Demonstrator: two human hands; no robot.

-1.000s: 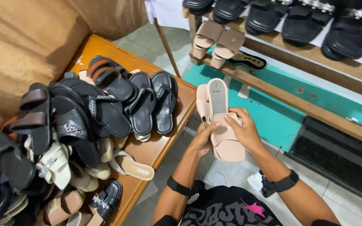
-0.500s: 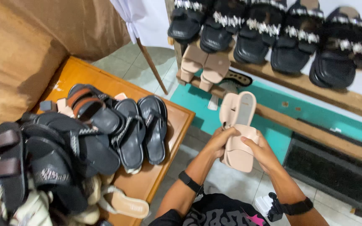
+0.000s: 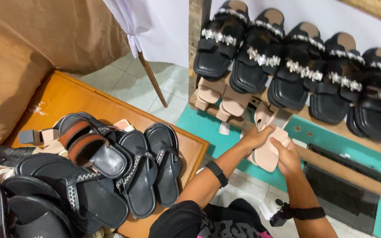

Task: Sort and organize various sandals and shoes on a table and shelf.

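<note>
while black strappy sandals (image 3: 124,172) crowd the wooden bench (image 3: 67,94), both hands, left (image 3: 255,137) and right (image 3: 286,157), clasp 2 beige flat leather sandals (image 3: 267,152) near the wooden rack (image 3: 345,169).

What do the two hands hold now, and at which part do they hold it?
Both hands hold a pair of beige sandals pressed together: the left hand at the left edge near the middle, the right hand across the lower right side.

Sandal-heaped wooden table (image 3: 69,94); sandal-lined shelf (image 3: 358,174).
</note>
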